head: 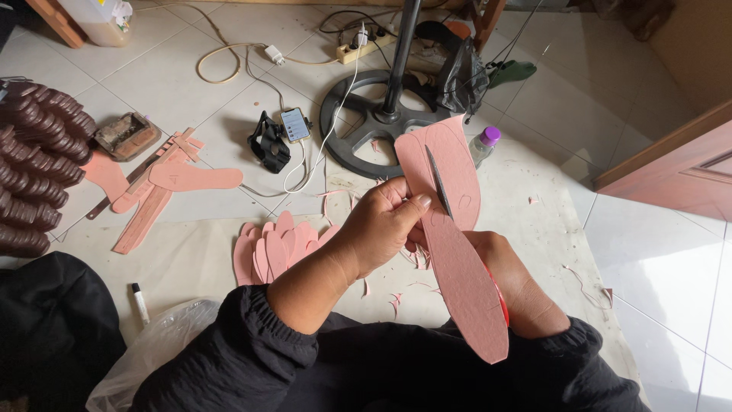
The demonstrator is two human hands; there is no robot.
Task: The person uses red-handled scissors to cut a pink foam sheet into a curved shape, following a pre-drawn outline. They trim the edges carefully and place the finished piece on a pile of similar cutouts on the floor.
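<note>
Pink sheet material (457, 259), long and sole-shaped, stands between our two hands in the middle of the view, its near end reaching down over our lap and its far end split into two rounded lobes. Scissors (438, 181) run up through that far part, the dark blades lying along the cut between the lobes. Our left hand (381, 225) is closed on the left edge of the sheet, thumb pressed flat on its face just beside the blades. Our right hand (507, 271) sits mostly hidden behind the sheet; it seems to grip the red scissor handle that shows at the sheet's right edge, though we cannot tell how its fingers lie. Left of our left forearm, a fanned pile of cut pink soles (271, 248) rests on the floor covering, with thin pink offcuts scattered near it. Farther left lie longer pink templates (194, 178) and a stack of dark brown soles (34, 160). Beyond the hands stand a round black fan base (362, 122), a phone (295, 124) on its cable, and a small bottle with a purple cap (483, 145).
</note>
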